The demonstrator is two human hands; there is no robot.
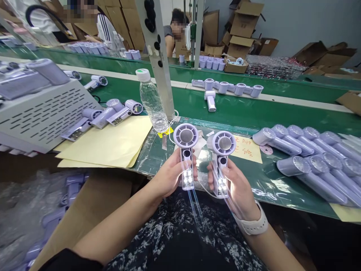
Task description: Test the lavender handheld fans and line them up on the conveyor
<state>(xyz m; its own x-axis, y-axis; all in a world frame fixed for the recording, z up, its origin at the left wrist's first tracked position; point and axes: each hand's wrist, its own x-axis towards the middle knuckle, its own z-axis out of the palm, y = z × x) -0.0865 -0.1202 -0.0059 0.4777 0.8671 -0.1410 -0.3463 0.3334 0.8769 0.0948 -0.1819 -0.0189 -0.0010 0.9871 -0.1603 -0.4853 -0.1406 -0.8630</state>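
My left hand [172, 171] is wrapped round the handle of a lavender handheld fan [185, 136], held upright with its round grille toward me. A second fan of the same kind [224, 143] stands upright in my right hand [239, 186], whose thumb presses on the front of the handle. Bright lights glow on both handles, each below a dark round spot. The two fans are side by side and apart, above the front edge of the green bench. A white cable [207, 191] runs between them near the bottom; where it ends is hidden.
Rows of lavender fans [313, 158] lie on the bench at right. A clear bottle [152, 99] stands by a metal post [159, 56]. Yellow sheets [109, 141] and a vented metal box [50, 113] are at left. More fans [224, 87] lie on the green conveyor [180, 101]. Co-workers sit beyond.
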